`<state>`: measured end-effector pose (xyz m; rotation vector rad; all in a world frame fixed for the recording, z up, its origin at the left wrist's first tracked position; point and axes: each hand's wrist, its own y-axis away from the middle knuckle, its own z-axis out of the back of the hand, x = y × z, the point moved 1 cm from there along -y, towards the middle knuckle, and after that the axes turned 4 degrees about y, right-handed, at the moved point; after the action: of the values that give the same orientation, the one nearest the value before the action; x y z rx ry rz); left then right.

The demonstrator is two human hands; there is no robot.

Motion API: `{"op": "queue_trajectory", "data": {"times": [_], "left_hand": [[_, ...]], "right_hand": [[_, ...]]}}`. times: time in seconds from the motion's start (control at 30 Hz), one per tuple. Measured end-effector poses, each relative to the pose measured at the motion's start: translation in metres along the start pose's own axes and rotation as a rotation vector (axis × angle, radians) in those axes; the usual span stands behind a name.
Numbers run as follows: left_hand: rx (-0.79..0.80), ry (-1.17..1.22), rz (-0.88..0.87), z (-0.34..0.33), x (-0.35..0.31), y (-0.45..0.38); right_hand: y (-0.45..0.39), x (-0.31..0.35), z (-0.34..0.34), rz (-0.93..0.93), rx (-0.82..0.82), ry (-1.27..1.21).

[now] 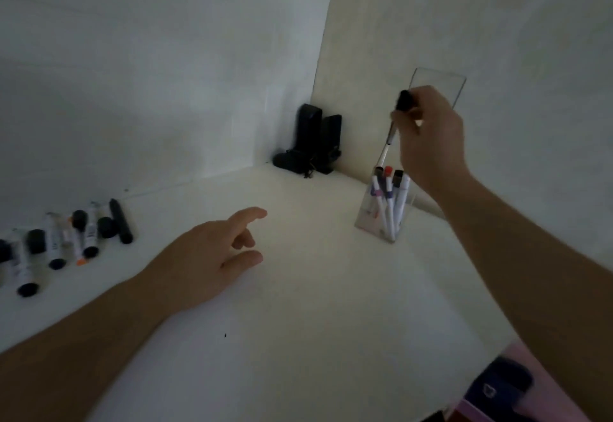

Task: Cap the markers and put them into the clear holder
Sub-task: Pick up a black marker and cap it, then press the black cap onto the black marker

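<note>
The right hand [431,136] pinched a marker [391,132] by its cap, tip hanging below the fingers over the holder [384,219]; the left hand [212,255] lay open, empty.

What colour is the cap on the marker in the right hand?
Black: the cap shows at the top of the right hand, seen from the head view.

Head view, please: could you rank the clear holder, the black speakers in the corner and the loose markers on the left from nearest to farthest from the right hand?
From the right hand:
1. Clear holder, directly below the hand, by the right wall.
2. Black speakers, to its left, in the corner.
3. Loose markers, at the far left edge of the table.
</note>
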<state>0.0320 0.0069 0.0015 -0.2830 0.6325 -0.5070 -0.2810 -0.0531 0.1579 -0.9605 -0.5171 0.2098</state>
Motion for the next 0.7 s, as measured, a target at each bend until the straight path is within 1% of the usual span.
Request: {"op": "queue_trajectory", "data": {"times": [0.07,0.1,0.2,0.27,0.3,0.4,0.57,0.63,0.7], "left_hand": [[0.008,-0.003,0.003,0.001,0.0,0.002],[0.019,-0.015,0.004,0.001,0.0,0.002],[0.051,-0.049,0.008,0.001,0.0,0.005],[0.05,-0.046,0.007,0.001,0.002,0.006],[0.043,-0.042,0.004,0.002,0.002,0.007],[0.018,-0.047,0.002,0.003,0.008,0.007],[-0.011,-0.099,-0.039,-0.001,0.018,0.007],[-0.023,-0.115,-0.053,-0.001,0.022,0.007],[-0.062,-0.138,-0.089,-0.001,0.022,0.006]], "right_hand": [[-0.005,-0.022,0.007,-0.066,0.026,0.054],[-0.004,-0.03,0.007,-0.101,0.067,0.073],[0.007,-0.043,-0.005,-0.161,0.253,0.092],[0.016,-0.049,-0.016,-0.163,0.357,0.172],[0.019,-0.052,-0.021,-0.15,0.38,0.224],[0.027,-0.058,-0.028,-0.104,0.367,0.343],[0.031,-0.057,-0.03,-0.028,0.442,0.47],[0.03,-0.051,-0.028,0.054,0.387,0.48],[0.035,-0.041,-0.028,0.159,0.273,0.473]]}}
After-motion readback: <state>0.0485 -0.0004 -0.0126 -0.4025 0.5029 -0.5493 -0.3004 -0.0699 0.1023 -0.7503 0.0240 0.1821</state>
